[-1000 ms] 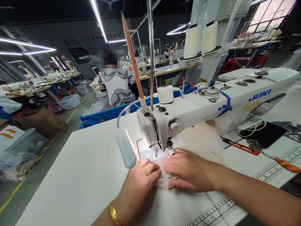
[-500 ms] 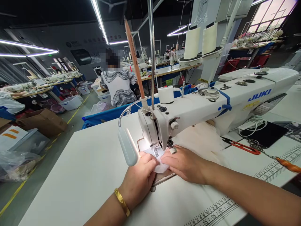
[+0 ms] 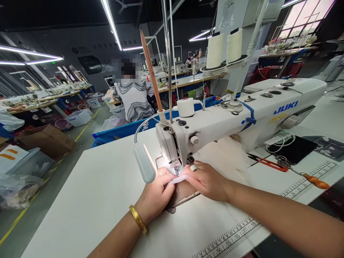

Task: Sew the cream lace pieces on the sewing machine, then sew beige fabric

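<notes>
Both my hands had slid forward, left hand [image 3: 157, 193] and right hand [image 3: 206, 181] each in a closed grip pinching the white fabric piece [image 3: 177, 178] under the sewing machine [image 3: 228, 118] needle.

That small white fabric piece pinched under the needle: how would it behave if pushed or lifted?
Probably floppy: the white fabric piece looks thin and bends between the left hand and right hand. Likely very light, since fingertips alone hold it. It may bunch rather than slide when pushed, perhaps why both hands keep it taut by the sewing machine.
</notes>
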Available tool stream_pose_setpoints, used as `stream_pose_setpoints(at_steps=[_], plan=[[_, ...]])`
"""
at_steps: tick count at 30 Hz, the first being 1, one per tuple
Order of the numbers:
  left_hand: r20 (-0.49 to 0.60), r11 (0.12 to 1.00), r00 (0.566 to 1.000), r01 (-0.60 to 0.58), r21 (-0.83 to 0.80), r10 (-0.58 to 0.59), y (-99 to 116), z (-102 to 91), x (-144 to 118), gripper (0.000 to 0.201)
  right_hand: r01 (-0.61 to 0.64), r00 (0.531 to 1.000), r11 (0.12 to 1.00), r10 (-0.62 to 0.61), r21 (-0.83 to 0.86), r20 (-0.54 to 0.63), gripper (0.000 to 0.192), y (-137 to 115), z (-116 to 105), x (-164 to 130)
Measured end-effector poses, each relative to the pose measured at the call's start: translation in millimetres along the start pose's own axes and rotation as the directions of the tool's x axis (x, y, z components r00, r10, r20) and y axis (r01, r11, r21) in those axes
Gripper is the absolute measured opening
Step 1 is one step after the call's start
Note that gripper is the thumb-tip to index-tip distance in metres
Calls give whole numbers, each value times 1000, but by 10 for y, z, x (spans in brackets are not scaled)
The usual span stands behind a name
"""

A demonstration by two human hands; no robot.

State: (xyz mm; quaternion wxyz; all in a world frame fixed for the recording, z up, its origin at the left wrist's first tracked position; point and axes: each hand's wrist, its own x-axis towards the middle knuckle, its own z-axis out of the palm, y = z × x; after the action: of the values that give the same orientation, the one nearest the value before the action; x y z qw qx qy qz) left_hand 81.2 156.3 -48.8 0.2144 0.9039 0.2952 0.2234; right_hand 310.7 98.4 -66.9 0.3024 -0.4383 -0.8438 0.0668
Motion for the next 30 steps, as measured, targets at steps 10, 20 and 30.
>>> stream_pose_setpoints(at_steps=[10,20,30], plan=[[82,918,945,-328,223,318,209,-51,-205,33,185,965,977,-161,-103,206,17,-125,-162,-114],[46,936,963,-268,228,265,80,-29,-197,31,95,966,988,-62,-124,252,10,-77,-113,-66],[53,904,944,-328,274,326,113,-44,-175,29,98,978,988,-73,-119,193,10,-59,-96,-71]])
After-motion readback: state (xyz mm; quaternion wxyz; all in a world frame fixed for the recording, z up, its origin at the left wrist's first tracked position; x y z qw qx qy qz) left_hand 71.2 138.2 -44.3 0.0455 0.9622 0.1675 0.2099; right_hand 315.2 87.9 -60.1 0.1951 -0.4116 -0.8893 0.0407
